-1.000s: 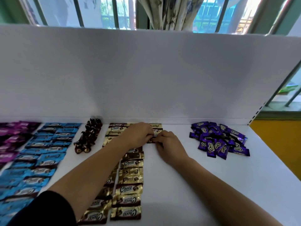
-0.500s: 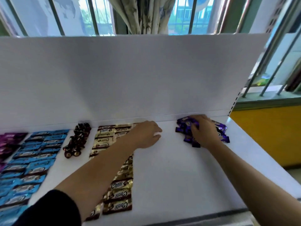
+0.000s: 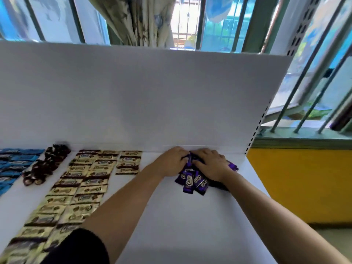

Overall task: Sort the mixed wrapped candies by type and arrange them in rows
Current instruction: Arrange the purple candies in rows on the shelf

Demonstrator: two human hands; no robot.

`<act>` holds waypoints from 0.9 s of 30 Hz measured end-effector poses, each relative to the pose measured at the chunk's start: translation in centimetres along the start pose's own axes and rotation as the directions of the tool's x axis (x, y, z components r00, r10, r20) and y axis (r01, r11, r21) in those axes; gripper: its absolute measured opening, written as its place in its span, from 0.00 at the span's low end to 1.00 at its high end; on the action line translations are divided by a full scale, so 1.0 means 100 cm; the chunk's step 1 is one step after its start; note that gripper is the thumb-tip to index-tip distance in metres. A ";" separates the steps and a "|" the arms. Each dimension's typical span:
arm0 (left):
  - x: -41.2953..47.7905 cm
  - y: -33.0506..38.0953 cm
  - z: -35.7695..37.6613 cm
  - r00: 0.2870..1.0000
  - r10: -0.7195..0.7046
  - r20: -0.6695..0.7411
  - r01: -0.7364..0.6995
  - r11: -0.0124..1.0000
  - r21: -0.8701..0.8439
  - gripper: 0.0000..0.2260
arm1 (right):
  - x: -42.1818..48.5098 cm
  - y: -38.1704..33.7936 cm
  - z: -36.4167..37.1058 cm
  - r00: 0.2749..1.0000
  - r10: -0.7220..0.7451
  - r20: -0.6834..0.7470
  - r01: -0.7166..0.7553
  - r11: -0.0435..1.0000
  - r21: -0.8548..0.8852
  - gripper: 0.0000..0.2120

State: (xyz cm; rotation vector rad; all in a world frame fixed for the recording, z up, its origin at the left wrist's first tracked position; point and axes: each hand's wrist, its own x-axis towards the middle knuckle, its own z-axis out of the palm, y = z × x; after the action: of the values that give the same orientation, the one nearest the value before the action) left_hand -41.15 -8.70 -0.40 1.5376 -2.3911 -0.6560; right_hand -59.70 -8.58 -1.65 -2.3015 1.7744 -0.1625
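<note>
At centre right of the frame, the left hand (image 3: 172, 161) bent its fingers over the purple pile (image 3: 192, 181), grip unclear; the right hand (image 3: 211, 165) lay flat on it. Gold rows (image 3: 82, 185) filled the lower left.

white backboard (image 3: 133, 96), patterned curtain (image 3: 137, 20), window bars (image 3: 304, 82), yellow wall (image 3: 297, 185)

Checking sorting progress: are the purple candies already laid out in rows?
No, the purple candies lie in a loose heap under the left hand and right hand, not in rows.
</note>
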 end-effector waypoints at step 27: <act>-0.091 0.007 -0.024 0.968 -0.055 0.246 0.070 0.996 -0.053 0.10 | -0.090 -0.043 -0.013 0.988 -0.111 0.106 0.064 0.927 0.370 0.11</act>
State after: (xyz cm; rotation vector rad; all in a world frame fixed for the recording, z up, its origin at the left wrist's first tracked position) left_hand -36.87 -0.79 2.52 1.5949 -2.4753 -0.9756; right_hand -58.27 0.95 1.17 -2.0722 1.4390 -0.3266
